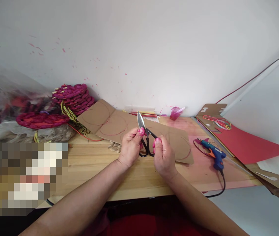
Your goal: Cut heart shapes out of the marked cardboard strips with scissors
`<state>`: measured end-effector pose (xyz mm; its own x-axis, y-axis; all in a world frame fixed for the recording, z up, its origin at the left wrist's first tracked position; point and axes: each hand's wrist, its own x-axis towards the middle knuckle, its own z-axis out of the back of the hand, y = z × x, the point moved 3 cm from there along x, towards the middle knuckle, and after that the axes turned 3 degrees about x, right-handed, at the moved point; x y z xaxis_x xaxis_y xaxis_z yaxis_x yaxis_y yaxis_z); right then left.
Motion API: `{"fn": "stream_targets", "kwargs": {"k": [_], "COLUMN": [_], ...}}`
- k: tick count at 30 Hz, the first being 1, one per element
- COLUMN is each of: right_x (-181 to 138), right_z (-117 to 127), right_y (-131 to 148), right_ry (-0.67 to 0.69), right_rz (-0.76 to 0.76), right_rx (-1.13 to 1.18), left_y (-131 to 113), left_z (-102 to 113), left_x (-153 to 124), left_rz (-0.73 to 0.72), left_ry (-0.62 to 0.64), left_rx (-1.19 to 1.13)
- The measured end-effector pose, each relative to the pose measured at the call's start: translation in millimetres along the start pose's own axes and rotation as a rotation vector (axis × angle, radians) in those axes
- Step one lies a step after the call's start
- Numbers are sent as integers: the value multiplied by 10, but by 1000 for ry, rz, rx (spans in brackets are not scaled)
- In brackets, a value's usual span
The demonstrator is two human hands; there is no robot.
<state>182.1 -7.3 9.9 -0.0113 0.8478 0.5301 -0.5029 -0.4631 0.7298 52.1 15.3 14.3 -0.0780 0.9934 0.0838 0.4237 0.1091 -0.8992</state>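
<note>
Between my two hands is a pair of scissors (147, 141) with black handles, its pointed metal blades together and aimed up and away from me. My left hand (131, 147) is closed at the pivot end, thumb against the base of the blades. Around the right-hand handle loop my right hand (164, 154) is curled. Pink stains mark the fingertips of both. Behind and below the scissors lies a long piece of brown cardboard (115, 123) with several round outlines drawn on it; my hands hide part of it. Some peanut-like pieces (115, 147) sit beside its near edge.
On the right rests a blue glue gun (213, 152) with its cord, near red card (250, 144). A pink-stained cup (175, 113) stands by the wall. Stacked magenta braided rounds (74, 96) and another magenta round (42, 120) are at left, near plastic bags. A blurred patch covers the lower left.
</note>
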Motion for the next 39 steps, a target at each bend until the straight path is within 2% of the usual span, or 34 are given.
{"fn": "stream_targets", "kwargs": {"k": [4,7,12,14,19,25,28,35,39], "right_x": [-165,-210,74,204,288,159,82,-98,-246], "right_z": [-93,-47,190,207,132,103,79,-57,-187], "right_y": [-70,-120,-20,21,49,26,12,-21,-75], "right_ry": [-4,127,388,423,264,145,105,50,91], "right_rz": [-151,-242,-100,-64,81,133,88,-65,-259], "right_rx": [237,364,244,211,-27,-137,-119,98,344], "left_y": [2,3,-16,-23,-13,-22,-54,-79,-85], "left_z": [7,34,37,20,31,45,47,33,51], "left_x": [13,55,78,69,70,69,71,66,83], "left_rz": [49,78,106,98,48,50,29,30,14], "left_ry": [-12,86,298,319,115,17,-4,-65,-68], "left_rx": [1,118,242,258,184,107,98,66,62]}}
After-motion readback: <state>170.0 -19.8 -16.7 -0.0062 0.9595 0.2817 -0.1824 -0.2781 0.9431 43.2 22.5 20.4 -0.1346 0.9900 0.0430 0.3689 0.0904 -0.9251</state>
